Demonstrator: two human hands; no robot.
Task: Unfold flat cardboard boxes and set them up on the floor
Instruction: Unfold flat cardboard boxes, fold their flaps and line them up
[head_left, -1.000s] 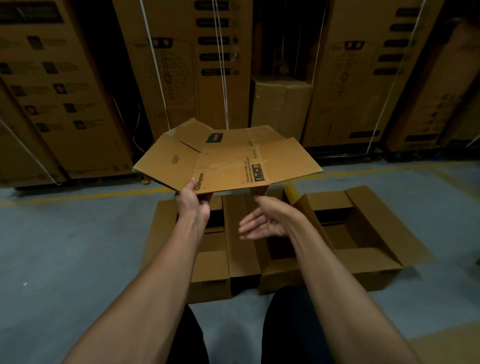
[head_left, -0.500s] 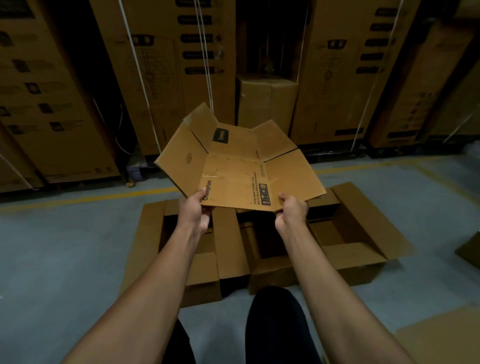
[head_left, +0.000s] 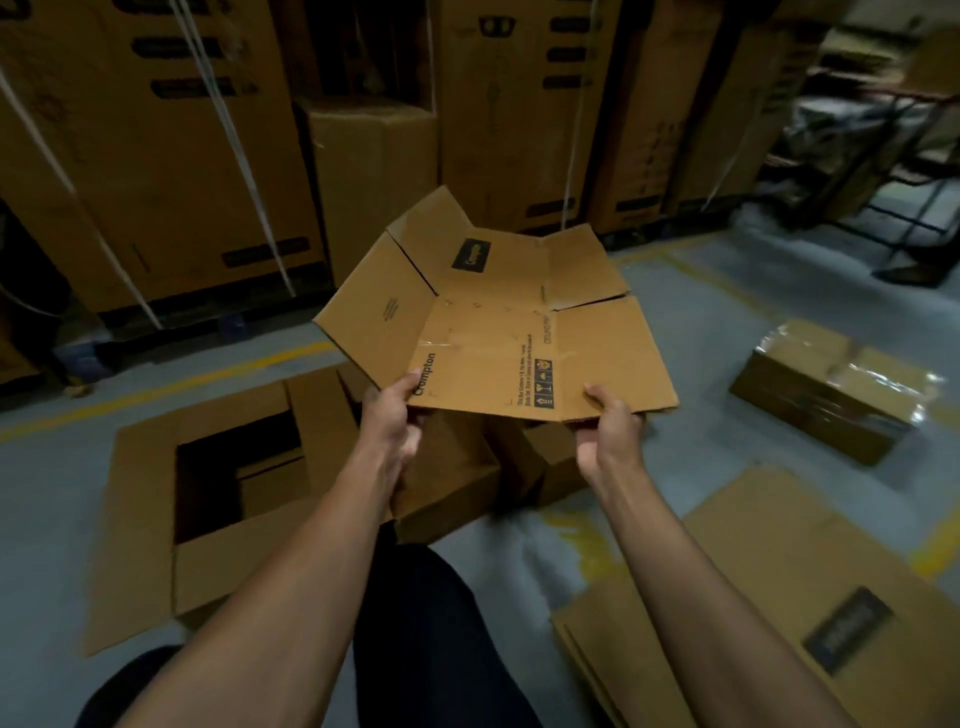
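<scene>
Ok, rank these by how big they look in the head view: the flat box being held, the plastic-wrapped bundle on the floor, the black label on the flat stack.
1. Held flat box, largest.
2. Plastic-wrapped bundle.
3. Black label, smallest.
The box is nearer the camera, so its lead is apparent only.

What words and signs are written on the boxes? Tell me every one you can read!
"Crompton": on the flat box, near panel, beside the left hand.
Black label on its far panel: likely the same brand, too blurred to be sure.
Handling symbols in a black strip, with small print, near the right hand: too small to read.
Dark label on the flat stack: blurred.
Printing on the tall cartons: unreadable.
</scene>
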